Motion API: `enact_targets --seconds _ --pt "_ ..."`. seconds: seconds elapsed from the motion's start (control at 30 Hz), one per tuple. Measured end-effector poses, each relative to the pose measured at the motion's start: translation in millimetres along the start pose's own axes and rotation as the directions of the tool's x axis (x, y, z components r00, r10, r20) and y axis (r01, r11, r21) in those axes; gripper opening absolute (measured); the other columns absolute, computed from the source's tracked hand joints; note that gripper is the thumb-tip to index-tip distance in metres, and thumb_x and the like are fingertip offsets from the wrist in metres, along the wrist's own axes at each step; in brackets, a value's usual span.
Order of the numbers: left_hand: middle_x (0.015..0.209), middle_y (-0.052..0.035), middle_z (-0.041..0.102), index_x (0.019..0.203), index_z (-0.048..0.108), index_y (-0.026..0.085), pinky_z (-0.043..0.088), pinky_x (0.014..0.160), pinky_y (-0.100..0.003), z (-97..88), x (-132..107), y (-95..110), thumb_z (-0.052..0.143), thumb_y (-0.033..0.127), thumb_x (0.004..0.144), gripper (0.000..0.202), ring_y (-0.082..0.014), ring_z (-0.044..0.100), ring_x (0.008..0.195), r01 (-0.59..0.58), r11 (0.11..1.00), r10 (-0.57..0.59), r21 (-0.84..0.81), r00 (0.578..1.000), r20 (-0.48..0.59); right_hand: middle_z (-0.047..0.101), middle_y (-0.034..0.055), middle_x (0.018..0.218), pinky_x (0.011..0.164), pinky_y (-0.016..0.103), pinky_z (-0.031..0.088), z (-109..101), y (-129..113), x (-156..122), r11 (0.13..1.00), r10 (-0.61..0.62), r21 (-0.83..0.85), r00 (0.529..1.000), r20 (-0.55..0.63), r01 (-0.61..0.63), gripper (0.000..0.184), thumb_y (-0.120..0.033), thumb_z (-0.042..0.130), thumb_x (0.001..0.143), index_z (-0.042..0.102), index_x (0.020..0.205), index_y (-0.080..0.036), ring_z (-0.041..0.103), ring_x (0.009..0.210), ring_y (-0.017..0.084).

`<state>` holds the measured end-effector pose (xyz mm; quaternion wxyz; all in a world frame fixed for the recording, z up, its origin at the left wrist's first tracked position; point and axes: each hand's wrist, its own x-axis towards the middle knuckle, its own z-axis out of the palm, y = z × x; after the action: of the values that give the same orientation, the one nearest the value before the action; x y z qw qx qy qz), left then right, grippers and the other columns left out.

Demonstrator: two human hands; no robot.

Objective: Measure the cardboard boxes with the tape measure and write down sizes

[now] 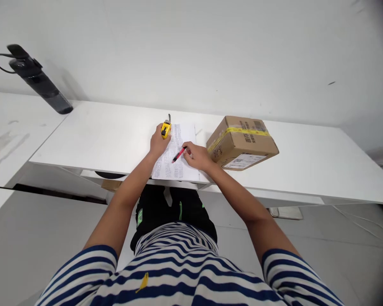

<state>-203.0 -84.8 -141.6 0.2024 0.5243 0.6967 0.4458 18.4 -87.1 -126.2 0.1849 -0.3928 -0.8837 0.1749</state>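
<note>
My left hand [159, 142] is closed around a small yellow and black tape measure [166, 129], its dark strap pointing toward the wall. The hand rests at the upper left of a white sheet of paper [191, 170] covered in columns of handwriting. Over the right part of that sheet, my right hand [195, 155] grips a red and black pen [179, 154]. The pen slants down to the left, its tip over the writing; whether it touches the paper I cannot tell. Just right of this hand stands a taped cardboard box [242, 142] with a white label.
The paper and box are on a long white desk [306, 161] against a pale wall. A tall black bottle [41, 80] with a loop stands at the far left. Below the desk are a shelf, a white flat object [286, 213] and a pale cable [360, 220].
</note>
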Motion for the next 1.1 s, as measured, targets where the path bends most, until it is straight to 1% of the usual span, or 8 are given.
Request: enact_targets --seconds 0.07,0.13,0.2,0.27,0.4,0.5,0.73,1.1 --pt "0.137 -0.0095 0.075 0.153 0.053 0.026 0.056 0.106 -0.043 0.1 0 0 0.067 0.024 0.092 0.062 -0.0289 0.073 0.120 -0.021 1.000 0.021 -0.005 1.000 0.006 0.076 0.0063 0.092 0.075 0.034 0.044 9 7 -5 0.971 -0.004 0.236 0.996 -0.087 0.025 0.042 -0.061 0.052 0.101 0.069 0.107 -0.023 0.066 0.081 0.023" --pt "0.141 -0.0095 0.073 0.151 0.054 0.027 0.055 0.108 -0.044 0.3 0 -1 0.066 0.022 0.092 0.061 -0.0287 0.071 0.124 -0.053 0.999 0.053 -0.007 0.998 0.018 0.074 0.0057 0.087 0.077 0.035 0.047 17 11 -7 0.910 0.010 0.411 0.989 -0.145 0.051 0.055 -0.073 0.044 0.101 0.066 0.090 -0.025 0.066 0.081 0.023" --pt "0.145 -0.0105 0.070 0.151 0.055 0.026 0.053 0.113 -0.045 1.2 1 -2 0.065 0.020 0.092 0.060 -0.0288 0.068 0.129 -0.082 0.997 0.082 -0.006 0.996 0.025 0.070 0.0039 0.080 0.076 0.035 0.048 21 13 -5 0.851 0.058 0.524 0.989 -0.138 0.024 0.062 -0.079 0.037 0.101 0.065 0.090 -0.026 0.065 0.079 0.022" --pt "0.147 -0.0124 0.068 0.151 0.054 0.025 0.052 0.117 -0.046 2.7 3 -3 0.066 0.019 0.091 0.061 -0.0295 0.065 0.134 -0.089 0.996 0.089 0.007 0.996 0.015 0.065 0.0008 0.072 0.073 0.034 0.047 23 14 -3 0.805 0.124 0.592 0.987 -0.104 -0.039 0.061 -0.082 0.042 0.098 0.065 0.090 -0.026 0.061 0.074 0.020" --pt "0.144 -0.0138 0.063 0.150 0.055 0.025 0.053 0.117 -0.046 5.4 4 -3 0.070 0.019 0.090 0.062 -0.0304 0.063 0.135 -0.051 0.998 0.053 0.045 0.998 -0.038 0.045 -0.0028 0.057 0.061 0.031 0.035 24 13 -1 0.770 0.212 0.629 0.973 -0.087 -0.112 0.064 -0.083 0.056 0.090 0.045 0.061 -0.026 0.043 0.061 0.015" --pt "0.142 -0.0125 0.058 0.150 0.055 0.028 0.056 0.112 -0.046 6.0 2 -1 0.072 0.021 0.090 0.062 -0.0289 0.066 0.126 -0.016 0.998 0.019 0.065 0.999 -0.049 0.034 -0.0046 0.056 0.058 0.031 0.027 26 13 -1 0.747 0.227 0.654 0.971 -0.080 -0.121 0.067 -0.080 0.064 0.085 0.035 0.056 -0.027 0.033 0.060 0.013" --pt "0.137 -0.0116 0.054 0.150 0.055 0.031 0.056 0.114 -0.047 8.4 2 -4 0.074 0.022 0.089 0.064 -0.0286 0.067 0.121 -0.016 0.998 0.020 0.065 0.998 -0.053 0.045 -0.0029 0.059 0.063 0.032 0.034 31 17 2 0.706 0.247 0.696 0.967 -0.069 -0.131 0.054 -0.068 0.066 0.084 0.048 0.058 -0.025 0.041 0.064 0.015" --pt "0.133 -0.0112 0.051 0.147 0.056 0.032 0.054 0.119 -0.050 10.1 3 -7 0.076 0.022 0.088 0.064 -0.0287 0.065 0.122 -0.022 0.999 0.024 0.034 0.997 -0.071 0.042 -0.0032 0.058 0.063 0.033 0.032 30 15 2 0.701 0.271 0.693 0.962 -0.039 -0.169 0.050 -0.063 0.065 0.080 0.043 0.055 -0.026 0.039 0.065 0.015"
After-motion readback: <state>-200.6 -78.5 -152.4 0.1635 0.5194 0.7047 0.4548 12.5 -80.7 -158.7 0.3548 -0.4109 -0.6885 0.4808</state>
